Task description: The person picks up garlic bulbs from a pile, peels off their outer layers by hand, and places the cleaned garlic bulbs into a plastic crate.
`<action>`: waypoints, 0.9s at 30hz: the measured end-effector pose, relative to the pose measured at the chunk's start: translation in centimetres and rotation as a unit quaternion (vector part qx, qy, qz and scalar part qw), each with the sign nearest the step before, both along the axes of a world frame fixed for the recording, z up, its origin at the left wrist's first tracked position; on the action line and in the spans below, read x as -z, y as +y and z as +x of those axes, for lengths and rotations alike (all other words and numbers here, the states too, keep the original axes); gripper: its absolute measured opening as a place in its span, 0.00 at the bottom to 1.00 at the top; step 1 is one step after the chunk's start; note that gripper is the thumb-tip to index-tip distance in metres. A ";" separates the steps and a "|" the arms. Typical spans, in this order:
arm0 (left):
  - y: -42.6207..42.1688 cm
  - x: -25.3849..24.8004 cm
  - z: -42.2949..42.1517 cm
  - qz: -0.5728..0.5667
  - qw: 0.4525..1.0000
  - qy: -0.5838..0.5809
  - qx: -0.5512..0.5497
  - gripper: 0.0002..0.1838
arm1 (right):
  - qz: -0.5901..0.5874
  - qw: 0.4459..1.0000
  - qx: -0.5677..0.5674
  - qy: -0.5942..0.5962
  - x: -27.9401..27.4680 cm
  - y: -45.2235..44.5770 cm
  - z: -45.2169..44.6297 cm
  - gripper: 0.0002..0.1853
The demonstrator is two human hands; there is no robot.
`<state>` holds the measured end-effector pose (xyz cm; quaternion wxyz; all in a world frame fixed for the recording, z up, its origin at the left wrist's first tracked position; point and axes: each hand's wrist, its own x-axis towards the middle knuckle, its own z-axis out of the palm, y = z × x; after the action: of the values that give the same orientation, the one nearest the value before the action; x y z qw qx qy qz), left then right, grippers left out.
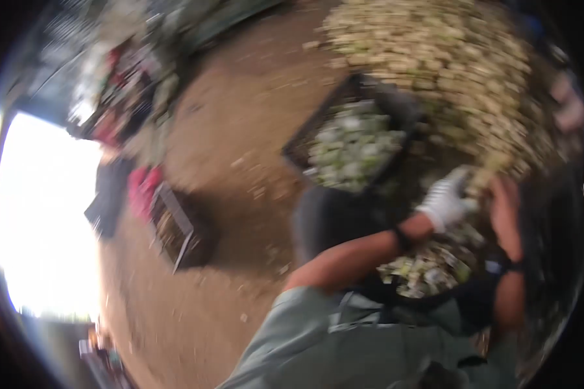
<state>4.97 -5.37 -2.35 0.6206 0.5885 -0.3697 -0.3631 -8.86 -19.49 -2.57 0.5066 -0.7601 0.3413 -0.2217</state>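
Note:
My left hand (446,200), in a white glove, is closed around a blurred pale yellowish vegetable (479,185). Close beside it, my bare right hand (502,193) has its fingers curled toward the same piece; anything inside them is smeared by motion. Both hands are at the lower edge of a large pile of pale vegetables (435,48), whose exact kind the blur hides. Below my hands lie green and whitish scraps (428,273). To the left stands a dark crate (297,148) partly filled with pale green and white vegetable pieces (353,142).
A dark rounded object (324,220), possibly my knee, lies below the crate. On the brown floor (240,129) farther left are a box (178,227) and a pink bundle (143,191). Blurred clutter (126,84) stands at upper left, near a bright opening (48,220).

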 end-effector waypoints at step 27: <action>-9.7 -2.3 -14.8 -0.086 0.896 -0.373 0.223 0.34 | -0.176 0.893 0.387 -0.149 6.0 -0.9 -13.7 0.17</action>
<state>-9.79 -15.10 -0.04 0.3883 0.5268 -0.7256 -0.2127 -22.61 -20.38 -8.61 0.2837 -0.6028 0.4845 -0.5670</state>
